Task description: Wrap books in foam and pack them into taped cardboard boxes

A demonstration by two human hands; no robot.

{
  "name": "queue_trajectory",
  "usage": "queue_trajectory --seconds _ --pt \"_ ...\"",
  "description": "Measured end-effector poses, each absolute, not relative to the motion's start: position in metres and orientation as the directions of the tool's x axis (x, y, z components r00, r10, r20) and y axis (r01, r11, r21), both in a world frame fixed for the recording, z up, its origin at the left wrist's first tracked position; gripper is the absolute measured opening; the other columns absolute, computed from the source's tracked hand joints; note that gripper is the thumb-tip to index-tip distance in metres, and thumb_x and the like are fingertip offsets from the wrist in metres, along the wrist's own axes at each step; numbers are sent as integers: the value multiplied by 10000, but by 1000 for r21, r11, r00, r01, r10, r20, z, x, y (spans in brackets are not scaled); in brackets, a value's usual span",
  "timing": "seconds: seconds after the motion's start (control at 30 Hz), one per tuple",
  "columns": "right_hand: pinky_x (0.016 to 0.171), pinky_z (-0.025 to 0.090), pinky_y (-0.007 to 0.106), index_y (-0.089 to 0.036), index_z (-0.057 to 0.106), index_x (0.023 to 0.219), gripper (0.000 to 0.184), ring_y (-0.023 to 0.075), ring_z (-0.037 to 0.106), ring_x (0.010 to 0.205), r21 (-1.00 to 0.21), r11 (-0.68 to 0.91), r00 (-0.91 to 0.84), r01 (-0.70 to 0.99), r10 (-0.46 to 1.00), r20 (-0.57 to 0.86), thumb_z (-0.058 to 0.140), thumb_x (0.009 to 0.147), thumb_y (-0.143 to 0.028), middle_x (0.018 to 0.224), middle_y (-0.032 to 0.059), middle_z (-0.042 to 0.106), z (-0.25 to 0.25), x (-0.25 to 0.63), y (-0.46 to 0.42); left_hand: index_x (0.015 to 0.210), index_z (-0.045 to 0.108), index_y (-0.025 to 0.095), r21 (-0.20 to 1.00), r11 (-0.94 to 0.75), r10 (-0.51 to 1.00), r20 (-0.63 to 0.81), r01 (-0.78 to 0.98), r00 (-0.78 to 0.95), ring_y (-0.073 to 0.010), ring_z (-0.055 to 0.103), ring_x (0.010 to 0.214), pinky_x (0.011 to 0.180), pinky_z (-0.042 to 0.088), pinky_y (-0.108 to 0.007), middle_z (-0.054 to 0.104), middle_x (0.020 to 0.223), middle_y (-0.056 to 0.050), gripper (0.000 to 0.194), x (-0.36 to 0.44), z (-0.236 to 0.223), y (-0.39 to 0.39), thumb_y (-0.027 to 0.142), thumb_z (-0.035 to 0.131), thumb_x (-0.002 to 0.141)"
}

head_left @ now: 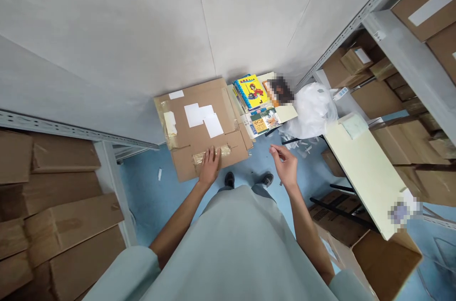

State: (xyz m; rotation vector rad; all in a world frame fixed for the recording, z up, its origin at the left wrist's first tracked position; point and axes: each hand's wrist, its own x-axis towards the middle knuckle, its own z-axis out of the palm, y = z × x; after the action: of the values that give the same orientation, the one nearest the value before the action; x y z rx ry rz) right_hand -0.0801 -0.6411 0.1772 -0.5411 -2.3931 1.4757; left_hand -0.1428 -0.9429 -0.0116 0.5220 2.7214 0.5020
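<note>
My left hand (pixel 210 164) lies flat with its fingers stretched over the near edge of a brown cardboard box (pixel 210 94), on a strip of shiny tape (pixel 224 150). White paper labels (pixel 213 125) are stuck on the cardboard. To the right, above the blue floor, my right hand (pixel 286 161) hangs apart from the box, thumb and forefinger pinched together. Whatever may be between those fingertips is too small to make out. Beyond it, a stack of books with a yellow cover (pixel 252 92) stands beside the cardboard, and a small spiral-bound desk calendar (pixel 265 120) lies in front.
A white plastic bag (pixel 315 108) bulges beside the books. A narrow cream table (pixel 366 173) stands at right, with an open carton (pixel 386 263) below. Shelves of boxes flank both sides, left boxes (pixel 76 218) included. White scraps (pixel 304 148) litter the floor (pixel 142 187).
</note>
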Motion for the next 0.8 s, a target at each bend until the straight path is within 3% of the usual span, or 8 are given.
queue_trajectory --seconds 0.1,0.2,0.37,0.5,0.57,0.63,0.7,0.8 --pt "893 694 404 -254 881 1110 367 269 830 984 -895 411 -887 173 460 40 693 1046 -563 1087 92 873 179 -76 -647 1774 361 157 451 840 439 -240 301 -866 -468 211 1746 1390 274 -678 276 1851 -270 1048 -147 -3 -946 111 697 783" --pt "893 696 416 -253 881 1101 381 275 832 976 -890 420 -884 179 465 42 698 1038 -581 1078 91 875 178 -75 -649 1772 387 156 497 805 475 -212 325 -854 -442 254 1741 1402 298 -643 350 1838 -221 1023 -155 14 -956 96 664 789" --pt "901 691 415 -243 882 1100 399 274 829 970 -891 431 -890 145 450 73 695 1035 -590 1084 98 873 180 -85 -646 1636 630 293 539 777 440 -94 326 -893 -335 553 1602 1345 460 -536 617 1688 -73 781 -176 73 -990 117 598 876" --pt "897 690 421 -234 879 1091 454 279 828 965 -897 436 -899 74 418 129 671 1038 -635 1079 104 875 183 -104 -641 1461 776 327 505 802 267 174 319 -948 -286 802 1240 1116 633 -446 816 1408 -52 526 -199 149 -1029 243 540 998" --pt "906 691 428 -233 878 1077 475 285 830 971 -901 432 -901 36 404 158 669 1031 -658 1094 104 880 185 -115 -637 1324 840 263 478 844 86 325 242 -942 -266 832 956 925 662 -377 883 1137 -72 408 -210 193 -1045 347 613 995" --pt "923 689 436 -231 877 1069 485 288 834 978 -913 409 -900 -2 397 180 671 1023 -668 1117 106 882 186 -126 -631 1108 872 141 493 857 -84 422 151 -903 -247 802 842 844 624 -297 843 839 -80 411 -220 236 -1056 483 702 957" --pt "943 685 442 -226 876 1075 492 292 838 998 -930 366 -899 -39 393 192 675 1017 -671 1132 111 882 186 -138 -623 991 857 79 558 822 -204 470 110 -859 -274 807 886 826 617 -288 827 809 -101 498 -227 273 -1059 553 729 914" --pt "970 678 454 -211 870 1121 513 300 839 1032 -951 298 -896 -78 398 198 694 1000 -677 1148 123 880 188 -155 -603 1020 857 84 675 725 -292 481 137 -827 -329 826 1027 886 658 -373 874 1025 -139 529 -237 311 -1050 577 749 859"
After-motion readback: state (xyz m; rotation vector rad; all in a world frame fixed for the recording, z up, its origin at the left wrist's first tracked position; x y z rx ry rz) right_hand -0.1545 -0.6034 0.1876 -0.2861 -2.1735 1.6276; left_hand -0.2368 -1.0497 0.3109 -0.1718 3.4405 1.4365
